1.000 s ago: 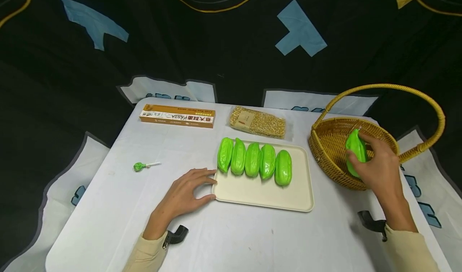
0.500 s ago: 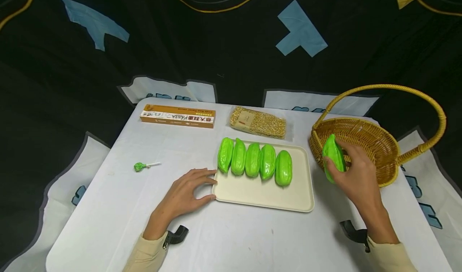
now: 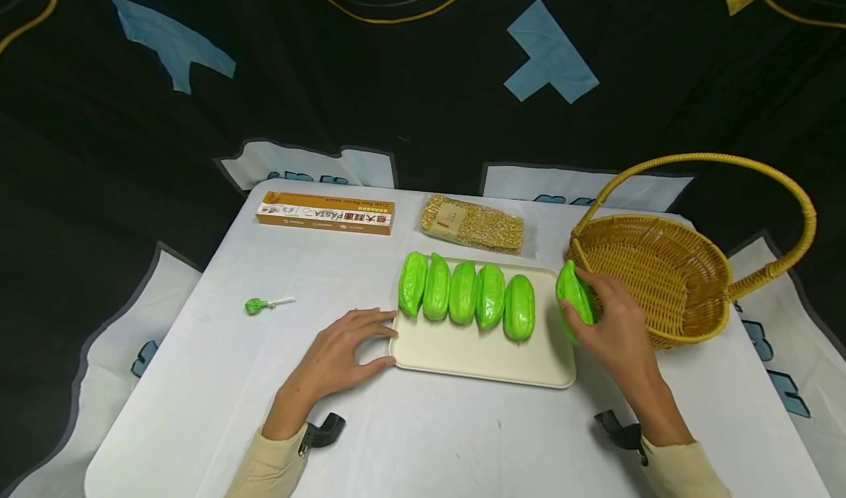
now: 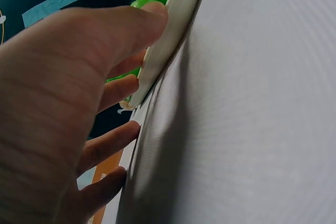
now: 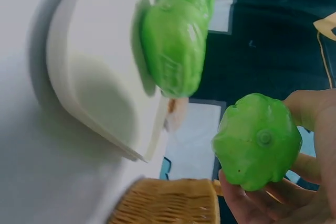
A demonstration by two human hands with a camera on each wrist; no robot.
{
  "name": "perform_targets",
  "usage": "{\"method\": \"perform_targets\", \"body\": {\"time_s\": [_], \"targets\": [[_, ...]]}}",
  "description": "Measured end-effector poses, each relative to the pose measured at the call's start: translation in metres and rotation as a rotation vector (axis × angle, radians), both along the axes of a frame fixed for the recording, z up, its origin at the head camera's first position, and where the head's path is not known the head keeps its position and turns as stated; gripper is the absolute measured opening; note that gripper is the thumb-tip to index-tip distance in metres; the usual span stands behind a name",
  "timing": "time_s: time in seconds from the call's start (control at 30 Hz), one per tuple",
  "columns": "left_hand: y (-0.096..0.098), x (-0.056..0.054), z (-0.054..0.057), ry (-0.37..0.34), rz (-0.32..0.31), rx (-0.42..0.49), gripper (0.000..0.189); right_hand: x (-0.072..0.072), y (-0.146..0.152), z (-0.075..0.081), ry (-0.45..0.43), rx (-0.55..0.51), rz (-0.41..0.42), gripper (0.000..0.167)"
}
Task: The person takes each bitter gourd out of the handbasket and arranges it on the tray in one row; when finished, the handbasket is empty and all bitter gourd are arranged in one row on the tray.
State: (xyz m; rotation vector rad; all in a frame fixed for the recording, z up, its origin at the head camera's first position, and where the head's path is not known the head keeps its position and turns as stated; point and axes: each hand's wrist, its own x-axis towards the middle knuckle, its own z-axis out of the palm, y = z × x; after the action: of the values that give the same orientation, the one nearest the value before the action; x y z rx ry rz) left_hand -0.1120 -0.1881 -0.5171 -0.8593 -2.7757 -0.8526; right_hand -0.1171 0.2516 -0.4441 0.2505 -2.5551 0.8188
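My right hand grips a glossy green bitter melon above the right edge of the cream tray. In the right wrist view its blunt end faces the camera, with fingers and thumb around its sides. Several similar bitter melons lie side by side along the tray's far half, and the nearest of them shows in the right wrist view. My left hand rests at the tray's left edge, fingers spread. In the left wrist view, thumb and fingertips are right at the tray's rim.
A wicker basket with a tall handle stands right of the tray, nothing inside it. Behind the tray lie a pasta box and a bag of yellow grains. A green lollipop lies at the left on the white table.
My right hand has carried the bitter melon leftward out of the basket to the tray's right edge. The left hand and the tray have stayed in place.
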Motion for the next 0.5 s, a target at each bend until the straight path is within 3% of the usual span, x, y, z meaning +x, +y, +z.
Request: {"method": "perform_targets", "body": {"time_s": [0.5], "targets": [[0.002, -0.001, 0.001, -0.011, -0.007, -0.001, 0.039, -0.010, -0.010, -0.034, -0.183, 0.039, -0.011, 0.053]]}}
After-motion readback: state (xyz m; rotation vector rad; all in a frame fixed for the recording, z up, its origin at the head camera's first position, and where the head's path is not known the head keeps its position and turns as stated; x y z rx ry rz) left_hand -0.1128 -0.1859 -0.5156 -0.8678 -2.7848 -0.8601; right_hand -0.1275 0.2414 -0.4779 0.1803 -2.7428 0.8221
